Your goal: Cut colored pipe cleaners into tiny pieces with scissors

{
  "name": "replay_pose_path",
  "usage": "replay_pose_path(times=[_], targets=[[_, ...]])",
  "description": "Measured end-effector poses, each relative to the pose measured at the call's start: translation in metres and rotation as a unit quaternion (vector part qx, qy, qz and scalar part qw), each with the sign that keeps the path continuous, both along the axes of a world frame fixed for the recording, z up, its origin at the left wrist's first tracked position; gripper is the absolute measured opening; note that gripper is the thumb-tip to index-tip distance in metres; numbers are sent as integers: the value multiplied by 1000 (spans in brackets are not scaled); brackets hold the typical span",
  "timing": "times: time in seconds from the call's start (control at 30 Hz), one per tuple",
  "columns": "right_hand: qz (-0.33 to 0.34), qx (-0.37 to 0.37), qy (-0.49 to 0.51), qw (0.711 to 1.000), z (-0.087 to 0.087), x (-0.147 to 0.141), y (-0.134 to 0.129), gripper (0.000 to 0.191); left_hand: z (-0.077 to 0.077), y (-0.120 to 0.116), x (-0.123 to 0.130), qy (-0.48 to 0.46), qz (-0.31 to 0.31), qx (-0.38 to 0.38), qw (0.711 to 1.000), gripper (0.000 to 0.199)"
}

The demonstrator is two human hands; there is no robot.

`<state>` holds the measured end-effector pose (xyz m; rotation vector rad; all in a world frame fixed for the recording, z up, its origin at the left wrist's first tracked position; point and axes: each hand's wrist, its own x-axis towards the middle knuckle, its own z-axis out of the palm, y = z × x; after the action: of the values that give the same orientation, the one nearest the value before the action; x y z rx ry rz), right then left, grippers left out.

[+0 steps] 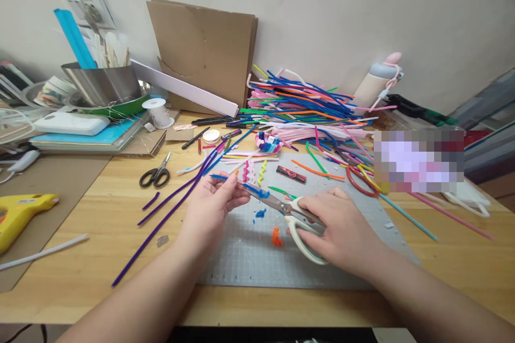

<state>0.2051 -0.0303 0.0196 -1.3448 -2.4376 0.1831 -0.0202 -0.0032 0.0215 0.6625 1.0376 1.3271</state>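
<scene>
My left hand (211,195) pinches a blue pipe cleaner (218,177) between thumb and fingers; a small orange tip (236,172) shows at the thumb. My right hand (341,222) grips white-handled scissors (285,208), fingers in the loops. The blades point left and reach the left fingertips, with blue fuzz (263,193) lying along them. Below, on the grey cutting mat (249,265), are a small heap of blue clippings (260,214) and an orange fuzzy clump (277,237). Beyond the blades lie coiled pink (245,170) and yellow (262,172) pipe cleaners.
Many pipe cleaners (301,99) are piled against the wall beside cardboard sheets (205,53). Black-handled scissors (155,176), long purple pipe cleaners (156,237) and a yellow glue gun (24,211) lie left. Red-handled pliers (362,185) lie right. One patch at right is blurred out.
</scene>
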Motion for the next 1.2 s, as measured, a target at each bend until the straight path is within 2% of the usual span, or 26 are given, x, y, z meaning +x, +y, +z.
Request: replay_pose_path(times=[0.77, 1.03, 1.2], targets=[[1, -72, 2, 997, 4, -2, 0, 23, 1, 1, -3, 11, -5, 4, 1000, 27], [-13, -30, -18, 999, 2, -1, 0, 19, 3, 2, -7, -7, 11, 13, 1000, 22], [-19, -13, -18, 1000, -1, -1, 1, 18, 1, 1, -7, 3, -2, 15, 1000, 20]])
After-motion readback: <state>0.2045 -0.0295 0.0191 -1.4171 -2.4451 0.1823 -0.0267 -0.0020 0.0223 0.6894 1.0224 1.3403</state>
